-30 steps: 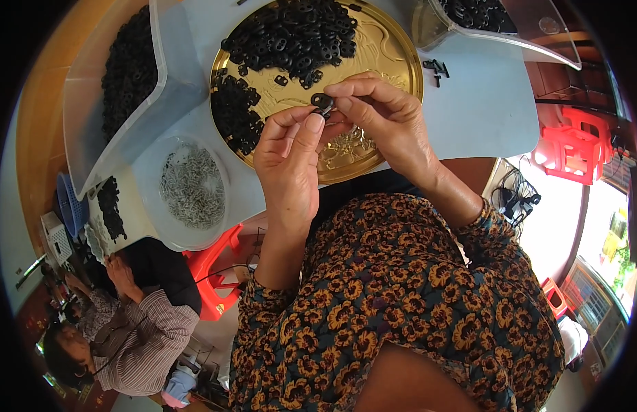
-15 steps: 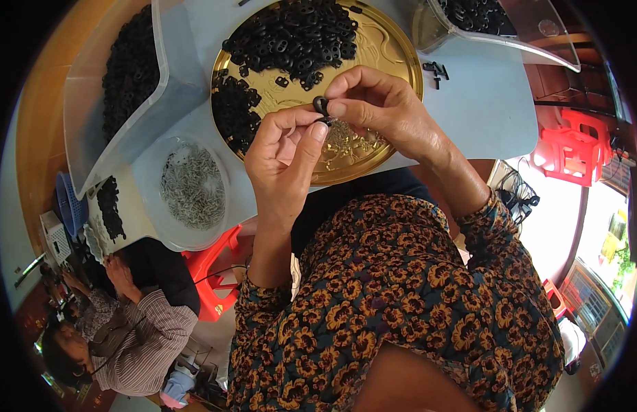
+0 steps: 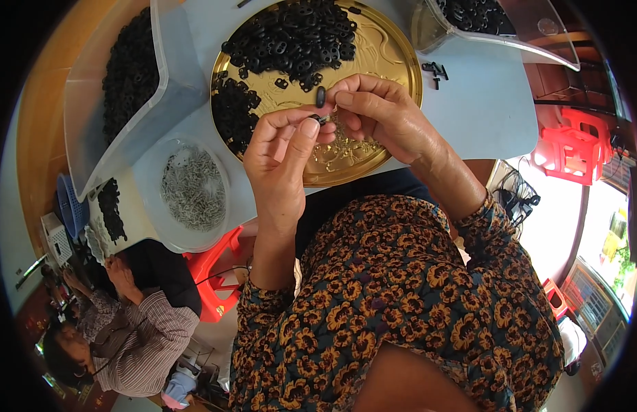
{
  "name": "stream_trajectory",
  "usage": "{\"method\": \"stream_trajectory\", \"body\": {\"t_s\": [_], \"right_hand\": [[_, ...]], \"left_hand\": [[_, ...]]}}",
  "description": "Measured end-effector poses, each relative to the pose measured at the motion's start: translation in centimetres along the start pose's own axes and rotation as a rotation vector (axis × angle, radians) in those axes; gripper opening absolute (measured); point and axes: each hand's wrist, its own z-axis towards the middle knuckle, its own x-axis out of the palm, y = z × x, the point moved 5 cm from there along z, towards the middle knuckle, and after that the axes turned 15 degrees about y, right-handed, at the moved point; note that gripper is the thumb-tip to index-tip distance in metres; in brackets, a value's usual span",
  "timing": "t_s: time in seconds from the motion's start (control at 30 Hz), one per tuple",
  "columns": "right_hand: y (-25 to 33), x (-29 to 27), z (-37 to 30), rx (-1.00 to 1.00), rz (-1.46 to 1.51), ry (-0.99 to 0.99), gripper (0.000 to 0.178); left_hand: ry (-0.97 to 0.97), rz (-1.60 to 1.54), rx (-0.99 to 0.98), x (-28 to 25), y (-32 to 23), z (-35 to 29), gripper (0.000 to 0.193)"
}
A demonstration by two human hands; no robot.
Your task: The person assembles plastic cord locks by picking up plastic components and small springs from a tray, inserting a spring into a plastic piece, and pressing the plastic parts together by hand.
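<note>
Black oval piece: one, seen edge-on (image 3: 321,97); held above the near half of the tray, between the two hands.
Right hand: (image 3: 394,117) grip clamped on the black oval piece with thumb and forefinger.
Left hand: (image 3: 284,154) grip clamped, thumb against forefinger, on a small dark part (image 3: 321,119), mostly covered; whether the two are joined cannot be told.
Progress: one piece judged to be in mid-handling; no finished set can be made out; a large quantity is left loose.
Gold tray: (image 3: 383,48) loaded with a large black heap (image 3: 298,38), a smaller black heap (image 3: 232,110) and loose shiny metal bits (image 3: 342,147).
Clear tub: (image 3: 151,196) placed left of the tray; filled with small metal pieces (image 3: 195,185).
Left bin: (image 3: 160,62) translucent; black pieces contained.
Tabletop: (image 3: 480,110) pale blue; a few dark pegs (image 3: 436,72) scattered right of the tray.
</note>
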Motion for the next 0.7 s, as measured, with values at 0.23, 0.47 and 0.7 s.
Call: {"method": "stream_trajectory", "body": {"t_s": [0.23,0.47,0.7], "right_hand": [[0.0,0.0,-0.1,-0.046,-0.177,-0.055,0.022],[2.4,-0.7,0.6,-0.097,-0.749,-0.166,0.019],[2.2,2.9,3.8,-0.336,-1.666,0.029,0.012]], "left_hand": [[-0.045,0.071,0.000,0.0,0.3,-0.1,0.014],[-0.123,0.123,-0.034,-2.8,0.1,-2.1,0.013],[-0.175,0.087,-0.033,-3.8,0.0,-3.4,0.012]]}}
